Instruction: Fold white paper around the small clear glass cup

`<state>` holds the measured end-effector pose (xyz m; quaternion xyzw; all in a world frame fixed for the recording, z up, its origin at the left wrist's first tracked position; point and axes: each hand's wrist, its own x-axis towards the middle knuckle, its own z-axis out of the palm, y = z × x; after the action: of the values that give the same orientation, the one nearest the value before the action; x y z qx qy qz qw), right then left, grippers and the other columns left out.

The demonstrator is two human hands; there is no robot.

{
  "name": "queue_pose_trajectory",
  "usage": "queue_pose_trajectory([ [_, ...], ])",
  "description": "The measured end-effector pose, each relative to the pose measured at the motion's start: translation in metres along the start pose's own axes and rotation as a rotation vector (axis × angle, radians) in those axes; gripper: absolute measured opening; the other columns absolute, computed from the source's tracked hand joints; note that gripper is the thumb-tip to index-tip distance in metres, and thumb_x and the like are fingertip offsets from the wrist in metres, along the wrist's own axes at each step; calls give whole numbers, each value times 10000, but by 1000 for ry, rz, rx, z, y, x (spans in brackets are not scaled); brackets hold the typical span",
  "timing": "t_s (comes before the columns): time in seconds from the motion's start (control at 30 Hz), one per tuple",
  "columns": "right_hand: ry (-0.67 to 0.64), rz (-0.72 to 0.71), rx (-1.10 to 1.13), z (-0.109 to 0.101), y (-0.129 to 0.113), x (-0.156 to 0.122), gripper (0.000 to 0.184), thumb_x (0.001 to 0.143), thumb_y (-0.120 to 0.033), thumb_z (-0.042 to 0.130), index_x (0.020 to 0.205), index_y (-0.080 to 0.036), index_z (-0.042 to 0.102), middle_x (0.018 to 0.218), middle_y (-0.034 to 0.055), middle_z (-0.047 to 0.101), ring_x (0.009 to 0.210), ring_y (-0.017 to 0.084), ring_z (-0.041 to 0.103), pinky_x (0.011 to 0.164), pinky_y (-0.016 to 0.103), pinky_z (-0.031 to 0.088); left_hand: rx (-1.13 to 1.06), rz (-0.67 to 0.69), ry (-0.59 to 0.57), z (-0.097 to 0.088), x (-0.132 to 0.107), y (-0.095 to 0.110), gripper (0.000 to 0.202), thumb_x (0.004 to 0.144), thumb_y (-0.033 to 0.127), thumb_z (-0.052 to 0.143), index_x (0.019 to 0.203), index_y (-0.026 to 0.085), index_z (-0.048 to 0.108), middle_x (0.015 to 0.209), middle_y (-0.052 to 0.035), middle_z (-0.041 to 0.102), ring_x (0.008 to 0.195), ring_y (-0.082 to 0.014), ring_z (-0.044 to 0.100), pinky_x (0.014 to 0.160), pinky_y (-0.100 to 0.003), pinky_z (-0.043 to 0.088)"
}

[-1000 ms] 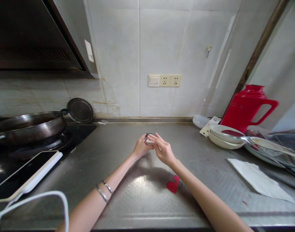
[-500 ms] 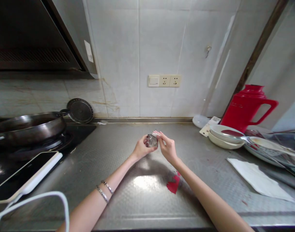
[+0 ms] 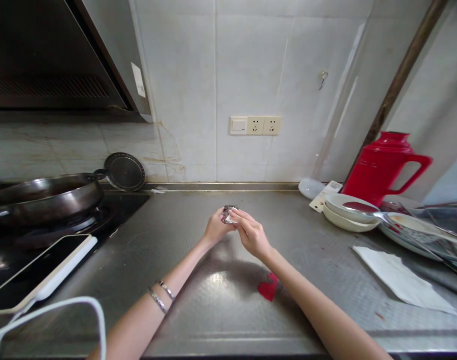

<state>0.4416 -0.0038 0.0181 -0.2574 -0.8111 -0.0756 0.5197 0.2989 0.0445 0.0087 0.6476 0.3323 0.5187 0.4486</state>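
My left hand (image 3: 215, 227) is closed around a small clear glass (image 3: 229, 212) held above the steel counter (image 3: 198, 300). My right hand (image 3: 251, 232) presses its fingers, with a bit of white tissue, against the glass from the right. The two hands touch around it, so most of the glass is hidden. A red scrap (image 3: 269, 287) lies on the counter under my right forearm.
A dark wok (image 3: 44, 197) sits on the stove at left, with a tablet (image 3: 37, 270) and white cable (image 3: 63, 310) in front. At right stand a red jug (image 3: 382, 162), stacked bowls and plates (image 3: 348, 210) and a white paper sheet (image 3: 401, 280).
Half a second ago my right hand was drawn back and the glass showed openly in my left hand. Now my right hand has closed back over it, as it was a second ago.
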Motion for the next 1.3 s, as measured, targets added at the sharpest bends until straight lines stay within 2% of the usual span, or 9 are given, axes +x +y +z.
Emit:
queue_pose_trajectory([
  [0.2, -6, -2, 46, 0, -5, 1, 384, 926, -124, 400, 1257, -247, 552, 1206, 68, 641, 1203, 194, 540, 1023, 405, 468, 47, 1, 22, -4, 0, 3, 486, 564, 284, 791, 980, 129, 594, 861, -60, 705, 786, -182, 655, 678, -251, 501],
  [0.37, 200, 201, 21, -8, 2, 6, 325, 938, -179, 408, 1191, -246, 602, 1178, 60, 658, 1133, 200, 596, 1004, 397, 479, -43, -54, -3, -2, -3, 7, 557, 599, 377, 784, 1049, 121, 578, 897, -72, 692, 759, -169, 654, 636, -246, 508],
  [0.47, 198, 300, -7, -10, 7, 6, 289, 934, -214, 428, 1137, -245, 632, 1131, 57, 682, 1064, 198, 638, 924, 350, 531, -63, -57, -4, 1, -5, 10, 584, 563, 368, 811, 1038, 113, 585, 893, -76, 690, 765, -170, 650, 662, -254, 509],
  [0.57, 123, 259, -8, -6, 9, 2, 300, 925, -202, 423, 1133, -243, 634, 1124, 54, 686, 1052, 196, 645, 901, 335, 543, -79, -41, -20, 3, -7, 12, 594, 547, 385, 820, 1023, 107, 599, 859, -72, 690, 740, -167, 645, 662, -257, 503],
  [0.7, 58, 145, -31, -1, 7, -2, 350, 924, -147, 391, 1200, -228, 591, 1183, 75, 654, 1143, 190, 588, 974, 362, 504, -84, -41, -17, 3, -6, 12, 554, 567, 398, 807, 996, 116, 601, 844, -61, 690, 724, -152, 638, 648, -242, 493],
  [0.97, 14, 89, -56, -2, 1, -1, 376, 913, -117, 392, 1222, -233, 572, 1195, 66, 646, 1176, 207, 563, 990, 396, 503, -93, -52, 7, 1, -4, 5, 550, 567, 308, 805, 1036, 121, 586, 888, -58, 692, 752, -146, 640, 652, -221, 490],
  [1.13, -43, 5, -37, 1, -8, -1, 397, 901, -81, 393, 1237, -219, 554, 1175, 82, 656, 1189, 196, 552, 987, 376, 502, -35, -9, 46, -3, -1, 3, 487, 530, 250, 804, 954, 123, 602, 830, -40, 690, 744, -146, 629, 651, -215, 475],
  [1.23, -50, 32, 30, 4, -10, -1, 373, 917, -113, 390, 1226, -238, 557, 1184, 67, 652, 1167, 189, 569, 976, 366, 499, -22, -14, 52, -7, 0, 2, 457, 531, 282, 804, 914, 119, 615, 775, -28, 681, 706, -140, 619, 622, -214, 470],
  [1.3, 17, 127, 67, 3, -8, 0, 321, 934, -165, 390, 1176, -245, 585, 1158, 58, 665, 1108, 190, 607, 940, 349, 507, -46, -61, 35, -9, 1, 1, 496, 553, 342, 795, 962, 122, 622, 778, -27, 679, 670, -137, 612, 566, -213, 465],
])
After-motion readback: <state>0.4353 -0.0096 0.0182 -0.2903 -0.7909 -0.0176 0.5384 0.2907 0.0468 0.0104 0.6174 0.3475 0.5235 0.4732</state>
